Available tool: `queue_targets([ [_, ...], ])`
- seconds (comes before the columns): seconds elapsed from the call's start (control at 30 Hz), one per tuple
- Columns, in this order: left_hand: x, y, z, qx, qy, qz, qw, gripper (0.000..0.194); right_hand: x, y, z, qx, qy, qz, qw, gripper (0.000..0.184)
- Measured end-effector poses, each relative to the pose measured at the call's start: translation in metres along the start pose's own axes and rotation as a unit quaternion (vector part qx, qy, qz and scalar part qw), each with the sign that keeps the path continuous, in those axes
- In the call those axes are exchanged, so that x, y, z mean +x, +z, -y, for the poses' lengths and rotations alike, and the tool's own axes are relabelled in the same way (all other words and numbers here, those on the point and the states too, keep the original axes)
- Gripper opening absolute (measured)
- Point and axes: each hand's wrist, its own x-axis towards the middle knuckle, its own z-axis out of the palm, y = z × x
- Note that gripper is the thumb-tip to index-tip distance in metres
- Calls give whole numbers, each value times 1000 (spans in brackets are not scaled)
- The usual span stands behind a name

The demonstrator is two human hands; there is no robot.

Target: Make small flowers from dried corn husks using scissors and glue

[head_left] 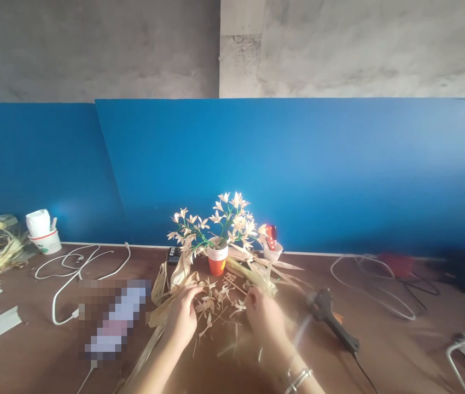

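My left hand (183, 314) rests at the left edge of a pile of dry corn husks (161, 314), thumb and fingers apart, nothing visible in them. My right hand (264, 314) is slightly blurred, its fingers curled beside the husk strips (253, 273); whatever they pinch, if anything, is hidden. Between both hands lie several loose husk flowers (208, 303) and thin scraps. Just beyond them stands an orange and white paper cup (216, 264), upright, holding green stems with many pale husk flowers (238, 221).
A black hot glue gun (333, 320) with a cord lies right of my right hand. At left are a pixelated phone-like object (120, 320), a white cable (70, 279) and a white tub (46, 241). A small white cup (272, 251) holds something red. A blue partition (298, 164) bounds the table (224, 366).
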Motion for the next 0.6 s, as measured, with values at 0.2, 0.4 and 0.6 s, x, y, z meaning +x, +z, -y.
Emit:
queue_targets([
  [0.2, 5, -10, -9, 9, 36, -57, 998, 42, 10, -3, -13, 174, 34, -57, 983, 21],
  [0.4, -7, -24, -66, -2, 60, 211, 976, 36, 5, 10, -2, 326, -46, 124, 936, 17],
  [0.6, -22, -13, -87, -13, 87, 315, 945, 40, 4, 16, 1, 352, 33, 155, 922, 16],
])
